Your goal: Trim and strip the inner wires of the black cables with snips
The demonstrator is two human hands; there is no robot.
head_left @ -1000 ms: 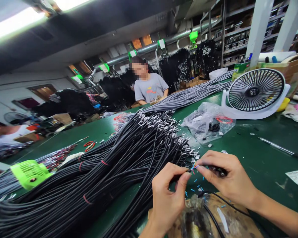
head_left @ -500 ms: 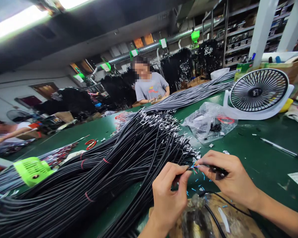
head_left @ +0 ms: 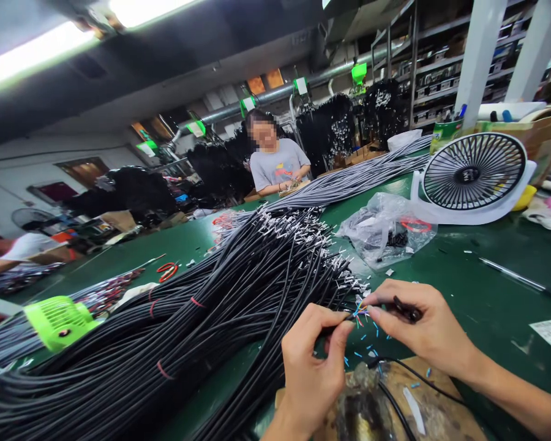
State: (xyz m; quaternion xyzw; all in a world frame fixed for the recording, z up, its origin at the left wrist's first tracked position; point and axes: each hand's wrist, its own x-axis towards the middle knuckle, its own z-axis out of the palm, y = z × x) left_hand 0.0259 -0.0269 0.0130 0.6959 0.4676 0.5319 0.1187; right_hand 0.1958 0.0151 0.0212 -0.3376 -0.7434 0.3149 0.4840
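Wires (head_left: 359, 310), thin and several-coloured, splayed at the end of a black cable (head_left: 350, 316) toward four o'clock in the view, over the green table (head_left: 491, 318). At five o'clock, the left hand (head_left: 314, 358), grip closed on the cable near its end, thumb against forefinger. At four o'clock, the right hand (head_left: 425, 321), grip pinching the wires, fingertips just beside those of the left. Also in the right hand, among the curled fingers, a dark object (head_left: 408, 311), too unclear to identify.

Below the hands, toward five o'clock, a worn board (head_left: 445, 404) with a pale strip (head_left: 413, 411) on top. Around it, scattered blue snippets (head_left: 376, 331).

From six round to nine o'clock, a large bundle of black cables (head_left: 202, 324), tied with reddish bands, pale ends pointing toward one. Near three o'clock, a clear plastic bag (head_left: 376, 236), a round fan (head_left: 472, 174) just behind it, and a pen (head_left: 514, 274). At eight, red-handled scissors (head_left: 168, 271) and a bright green slotted object (head_left: 57, 321). At twelve, across the table, a person in a grey T-shirt (head_left: 280, 164).
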